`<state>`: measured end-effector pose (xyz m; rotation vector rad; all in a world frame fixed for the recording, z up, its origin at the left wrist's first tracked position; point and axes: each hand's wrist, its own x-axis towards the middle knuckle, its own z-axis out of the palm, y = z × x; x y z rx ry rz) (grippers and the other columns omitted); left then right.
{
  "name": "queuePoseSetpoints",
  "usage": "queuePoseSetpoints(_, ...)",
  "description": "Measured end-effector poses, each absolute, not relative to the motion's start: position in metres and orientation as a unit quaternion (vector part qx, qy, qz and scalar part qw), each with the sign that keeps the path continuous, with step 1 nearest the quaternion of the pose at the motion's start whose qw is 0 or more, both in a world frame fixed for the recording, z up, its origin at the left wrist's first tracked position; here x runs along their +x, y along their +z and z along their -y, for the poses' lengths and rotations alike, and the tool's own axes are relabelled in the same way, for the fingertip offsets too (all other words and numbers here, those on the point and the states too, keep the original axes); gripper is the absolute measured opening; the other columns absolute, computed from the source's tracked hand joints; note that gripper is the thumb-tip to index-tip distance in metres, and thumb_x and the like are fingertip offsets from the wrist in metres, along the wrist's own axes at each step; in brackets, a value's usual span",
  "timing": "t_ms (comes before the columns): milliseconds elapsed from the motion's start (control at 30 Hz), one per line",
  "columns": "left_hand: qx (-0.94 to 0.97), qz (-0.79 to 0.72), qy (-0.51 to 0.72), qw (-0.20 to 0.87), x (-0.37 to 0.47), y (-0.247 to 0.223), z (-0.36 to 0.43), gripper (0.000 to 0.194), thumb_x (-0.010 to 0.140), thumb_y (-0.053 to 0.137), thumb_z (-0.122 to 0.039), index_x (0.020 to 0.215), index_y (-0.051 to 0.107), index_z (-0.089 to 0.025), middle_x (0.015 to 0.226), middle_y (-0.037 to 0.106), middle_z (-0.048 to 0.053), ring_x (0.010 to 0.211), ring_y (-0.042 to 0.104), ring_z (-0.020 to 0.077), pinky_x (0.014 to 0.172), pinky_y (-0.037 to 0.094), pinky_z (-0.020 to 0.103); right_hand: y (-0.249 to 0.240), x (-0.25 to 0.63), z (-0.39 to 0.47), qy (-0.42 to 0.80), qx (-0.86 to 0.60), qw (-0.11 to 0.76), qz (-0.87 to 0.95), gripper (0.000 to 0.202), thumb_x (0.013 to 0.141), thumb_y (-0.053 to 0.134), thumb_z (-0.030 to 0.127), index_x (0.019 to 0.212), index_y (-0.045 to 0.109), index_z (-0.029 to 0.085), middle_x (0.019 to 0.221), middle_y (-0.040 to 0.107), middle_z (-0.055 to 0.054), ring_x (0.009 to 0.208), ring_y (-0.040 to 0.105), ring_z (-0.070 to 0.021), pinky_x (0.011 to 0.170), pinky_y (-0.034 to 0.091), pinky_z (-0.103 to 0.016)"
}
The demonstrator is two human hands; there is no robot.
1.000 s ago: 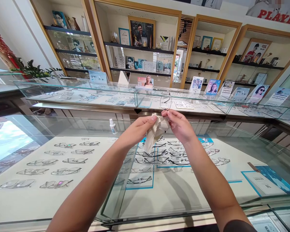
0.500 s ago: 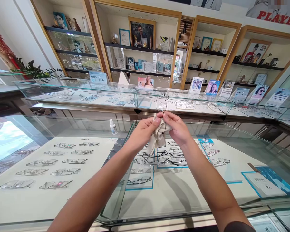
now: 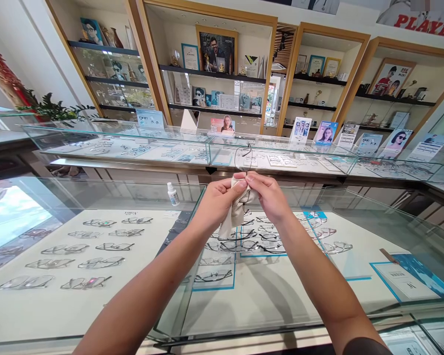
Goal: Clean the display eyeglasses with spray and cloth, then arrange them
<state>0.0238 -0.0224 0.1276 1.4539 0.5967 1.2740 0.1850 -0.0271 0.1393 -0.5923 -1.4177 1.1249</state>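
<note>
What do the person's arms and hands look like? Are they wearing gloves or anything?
No gloves. The left hand and the right hand are both bare, with no rings, watch or bracelet that I can see. Both forearms are bare too, long and uncovered. Only at the very bottom edge, on the right arm, does a bit of dark sleeve show. The fingers have short, plain nails.
</note>
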Motion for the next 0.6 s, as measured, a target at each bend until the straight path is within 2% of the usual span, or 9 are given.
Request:
queuePoseSetpoints(167, 0.600, -0.263, 0.554, 0.513, 0.020, 0.131, 0.022, 0.039, 0.086, 0.085, -0.054, 0.083, 0.079, -0.016, 0.070, 0.061, 0.000, 0.063, 0.046, 0.0108, 0.058, 0.034, 0.024, 0.141, 0.183, 0.034, 0.374, -0.239, 0.577, 0.686, 0.028, 0.099, 0.070, 0.052, 0.109, 0.088, 0.033, 0.122, 0.078, -0.005, 0.119, 0.065, -0.0262, 0.113, 0.047, -0.044)
queuePoseSetpoints(300, 0.587, -0.280, 0.559, 0.513, 0.017, 0.133, 0.023, 0.038, 0.086, 0.084, -0.053, 0.078, 0.076, -0.016, 0.067, 0.059, 0.000, 0.059, 0.042, 0.0102, 0.055, 0.030, 0.025, 0.138, 0.182, 0.038, 0.278, -0.253, 0.569, 0.731, 0.032, 0.102, 0.068, 0.050, 0.126, 0.084, 0.035, 0.127, 0.076, -0.007, 0.124, 0.063, -0.0281, 0.118, 0.042, -0.047)
queuePoseSetpoints(467, 0.603, -0.276, 0.544, 0.514, 0.014, 0.133, 0.021, 0.033, 0.080, 0.090, -0.046, 0.079, 0.074, -0.017, 0.067, 0.056, -0.001, 0.060, 0.042, 0.0098, 0.056, 0.030, 0.024, 0.138, 0.184, 0.036, 0.287, -0.249, 0.568, 0.730, 0.036, 0.103, 0.065, 0.051, 0.132, 0.081, 0.037, 0.119, 0.075, -0.006, 0.117, 0.063, -0.0268, 0.113, 0.046, -0.046)
queuePoseSetpoints(600, 0.630, -0.262, 0.518, 0.516, 0.012, 0.134, 0.021, 0.038, 0.082, 0.088, -0.052, 0.085, 0.074, -0.017, 0.069, 0.055, -0.001, 0.060, 0.041, 0.0098, 0.056, 0.031, 0.025, 0.139, 0.183, 0.035, 0.318, -0.249, 0.584, 0.705, 0.034, 0.101, 0.067, 0.047, 0.127, 0.084, 0.034, 0.120, 0.075, -0.006, 0.117, 0.064, -0.0259, 0.112, 0.046, -0.044)
